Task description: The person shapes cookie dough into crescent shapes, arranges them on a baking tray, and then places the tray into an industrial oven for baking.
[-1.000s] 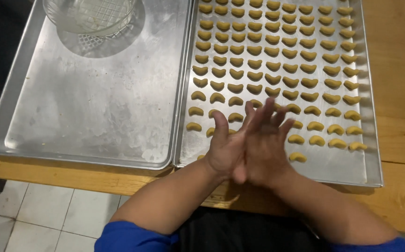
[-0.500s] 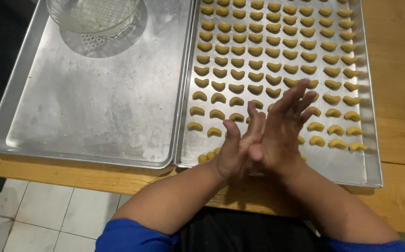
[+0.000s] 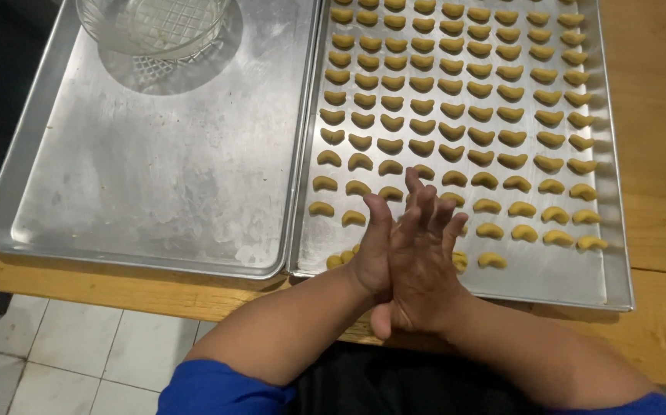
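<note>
No packages, labels, signs or screens are shown in the head view.

Soft overhead light, sharp focus

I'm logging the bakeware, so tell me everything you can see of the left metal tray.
The left tray is a shallow rectangular pan of dull silvery metal with a raised rim and rounded corners. It lies flat on the wooden table, its side against the cookie-filled tray. A clear glass bowl stands in its far part; the rest is bare, faintly smudged.
</note>
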